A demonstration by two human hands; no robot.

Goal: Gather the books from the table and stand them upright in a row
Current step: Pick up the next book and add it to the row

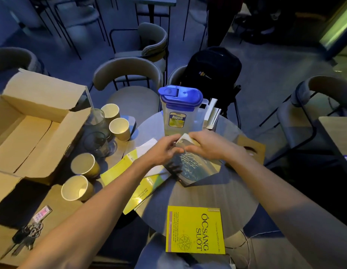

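A dark blue-green book [196, 167] lies tilted on the round table [217, 199], resting on other books. My left hand [164, 150] holds its far left edge and my right hand [209, 144] grips its far end. A yellow book [195, 230] lies flat at the table's near edge. Another yellow book [133, 181] lies open-faced to the left, partly under my left forearm, with a white book [147, 145] beside it. Behind the pitcher, two or three books [212, 115] stand upright at the far rim.
A clear pitcher with a blue lid [178, 109] stands just beyond my hands. Several paper cups [85, 166] and glasses [96, 142] crowd the left side by an open cardboard box [32, 129]. Keys [30, 232] lie near left. A black backpack [213, 72] sits on a chair.
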